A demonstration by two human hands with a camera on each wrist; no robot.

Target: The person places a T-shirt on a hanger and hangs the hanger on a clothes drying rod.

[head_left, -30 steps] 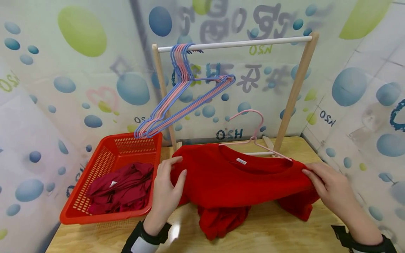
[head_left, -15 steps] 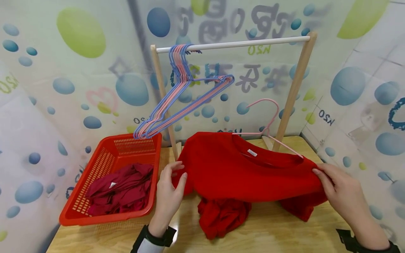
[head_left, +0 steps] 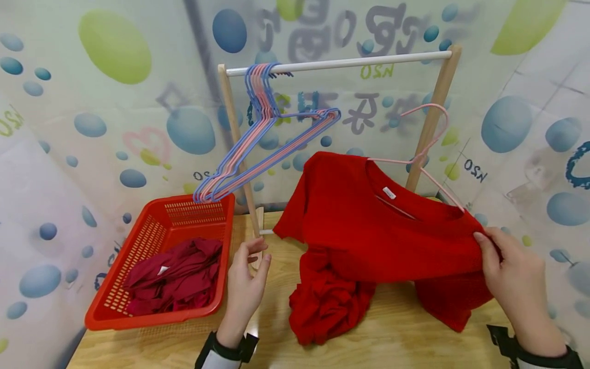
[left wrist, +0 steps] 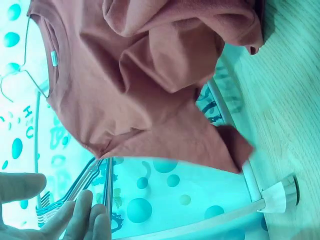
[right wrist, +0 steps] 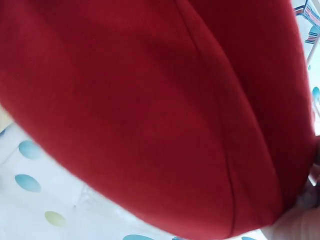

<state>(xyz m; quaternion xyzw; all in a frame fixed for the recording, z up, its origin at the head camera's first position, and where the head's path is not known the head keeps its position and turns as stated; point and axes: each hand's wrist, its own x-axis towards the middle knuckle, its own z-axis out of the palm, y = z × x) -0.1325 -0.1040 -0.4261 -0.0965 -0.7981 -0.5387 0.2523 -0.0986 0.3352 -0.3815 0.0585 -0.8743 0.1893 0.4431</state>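
A red T-shirt (head_left: 369, 225) hangs tilted on a pink hanger (head_left: 444, 128), its right shoulder lower and its lower part bunched on the table. At that right shoulder my right hand (head_left: 518, 282) pinches the cloth between thumb and fingers; whether it also grips the hanger's end is hidden. Red cloth fills most of the right wrist view, with a bit of the right hand (right wrist: 300, 222) at its corner. Left of the shirt, my left hand (head_left: 244, 287) is held above the table, fingers relaxed, holding nothing. The left wrist view shows its fingers (left wrist: 80, 217) apart from the shirt (left wrist: 145, 85).
Several blue and pink hangers (head_left: 262, 128) hang at the left of the white rail (head_left: 359, 62) on a wooden-legged rack. A red plastic basket (head_left: 106, 302) with dark red clothing (head_left: 180, 277) stands left on the wooden table (head_left: 405, 343). A patterned curtain (head_left: 115, 169) surrounds it.
The shirt and pink hanger have risen and shifted right, tilting more, with the right hand moving slightly right. The shirt's left sleeve has come away from the left hand, which stays nearly in place.
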